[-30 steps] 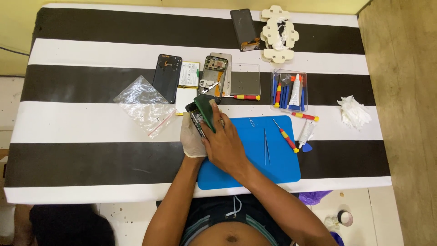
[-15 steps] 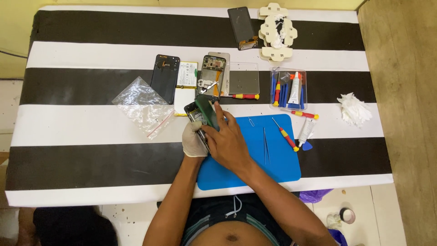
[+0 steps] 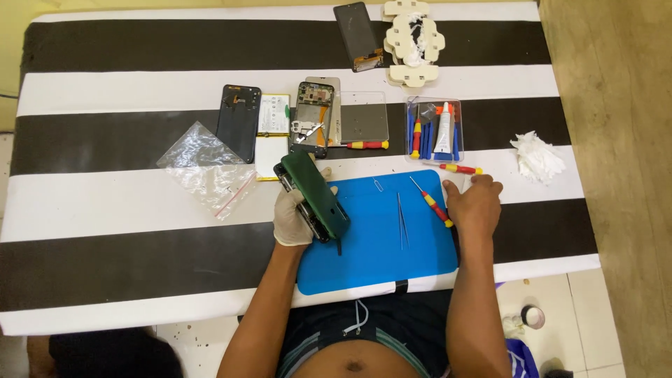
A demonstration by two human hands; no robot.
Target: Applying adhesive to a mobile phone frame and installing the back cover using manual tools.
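My left hand (image 3: 292, 218), in a white glove, grips a dark green phone (image 3: 314, 194) tilted above the left edge of the blue work mat (image 3: 378, 245). My right hand (image 3: 475, 204) rests bare at the mat's right edge with its fingers spread, holding nothing. Its fingertips lie beside a red and yellow screwdriver (image 3: 460, 169), and another screwdriver (image 3: 432, 203) lies on the mat just to its left. Metal tweezers (image 3: 401, 219) lie in the mat's middle.
On the black and white striped table (image 3: 105, 203) lie a clear plastic bag (image 3: 203, 169), a black back cover (image 3: 239, 122), an opened phone frame (image 3: 312, 119), a clear tool tray (image 3: 434, 130), a dark screen (image 3: 358, 36), a white holder (image 3: 411, 40) and crumpled tissue (image 3: 537, 157).
My right hand has left the green phone and moved right to the mat's edge. My left hand still holds the phone, now uncovered.
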